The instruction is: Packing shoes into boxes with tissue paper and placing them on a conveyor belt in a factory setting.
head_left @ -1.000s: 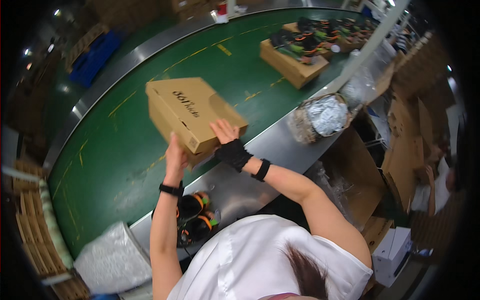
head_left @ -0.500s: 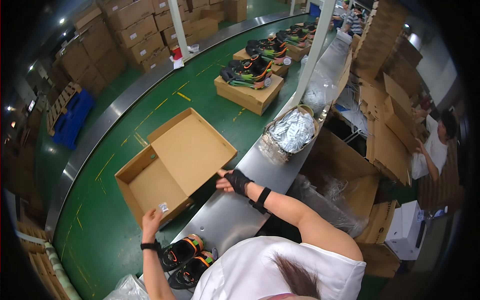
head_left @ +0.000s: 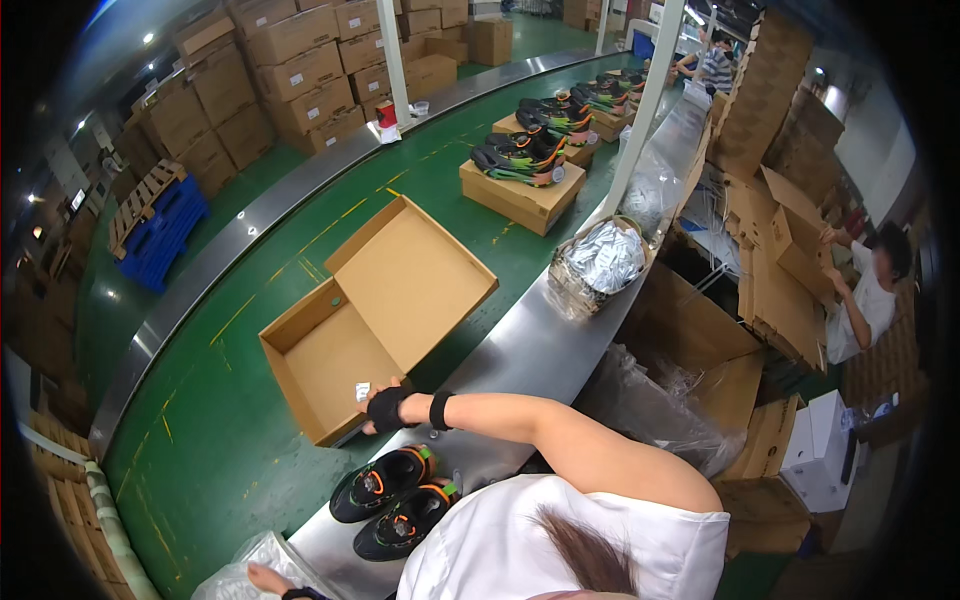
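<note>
Cardboard shoebox (head_left: pixel 375 315), open on the green conveyor belt (head_left: pixel 200 440), looks light, stiff and crushable, best held by its near wall, where the gloved right hand (head_left: pixel 385 408) pinches a small white packet (head_left: pixel 362 391).

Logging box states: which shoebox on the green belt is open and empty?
The nearest shoebox, lid flipped back, with the right hand on its front edge. The boxes farther up the belt are closed with shoes on top.

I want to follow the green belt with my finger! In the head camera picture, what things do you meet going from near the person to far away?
Pair of black shoes → right hand → open cardboard box → closed box with shoes on top → further boxes topped with shoes.
</note>
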Demonstrator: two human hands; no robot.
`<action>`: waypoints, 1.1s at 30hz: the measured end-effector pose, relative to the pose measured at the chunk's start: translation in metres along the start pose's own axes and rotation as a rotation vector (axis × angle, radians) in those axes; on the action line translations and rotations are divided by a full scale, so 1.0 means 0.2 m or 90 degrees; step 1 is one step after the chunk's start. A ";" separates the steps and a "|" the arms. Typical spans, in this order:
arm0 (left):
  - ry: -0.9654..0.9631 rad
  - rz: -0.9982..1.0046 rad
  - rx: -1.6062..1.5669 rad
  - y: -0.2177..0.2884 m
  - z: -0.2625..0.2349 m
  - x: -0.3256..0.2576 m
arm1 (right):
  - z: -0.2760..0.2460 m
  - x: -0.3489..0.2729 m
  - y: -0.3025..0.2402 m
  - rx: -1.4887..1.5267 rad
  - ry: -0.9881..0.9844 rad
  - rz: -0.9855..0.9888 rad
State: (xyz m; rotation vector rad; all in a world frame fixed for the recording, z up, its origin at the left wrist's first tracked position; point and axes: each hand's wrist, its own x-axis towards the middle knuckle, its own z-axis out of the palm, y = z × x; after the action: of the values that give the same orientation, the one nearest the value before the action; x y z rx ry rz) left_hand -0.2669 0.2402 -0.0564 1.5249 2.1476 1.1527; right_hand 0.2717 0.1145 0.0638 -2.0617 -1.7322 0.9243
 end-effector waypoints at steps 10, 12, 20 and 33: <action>-0.249 -0.070 0.497 -0.08 -0.21 -0.24 | 0.18 -0.04 0.03 -0.036 -0.078 -0.080; -0.243 -0.078 0.508 0.10 -0.33 -0.34 | 0.22 -0.01 0.00 -0.007 -0.068 -0.087; -0.084 0.023 0.573 -0.76 -0.21 -0.21 | 0.21 0.00 -0.06 -0.048 -0.077 -0.133; 0.185 0.204 0.170 0.47 -0.82 0.01 | 0.27 0.06 0.00 -0.011 -0.106 -0.234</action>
State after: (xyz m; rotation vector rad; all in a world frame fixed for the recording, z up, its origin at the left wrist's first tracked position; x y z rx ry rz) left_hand -0.3054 0.1799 0.1188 1.9849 2.3845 1.2964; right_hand 0.2390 0.1164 0.0200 -1.6314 -2.1166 0.9844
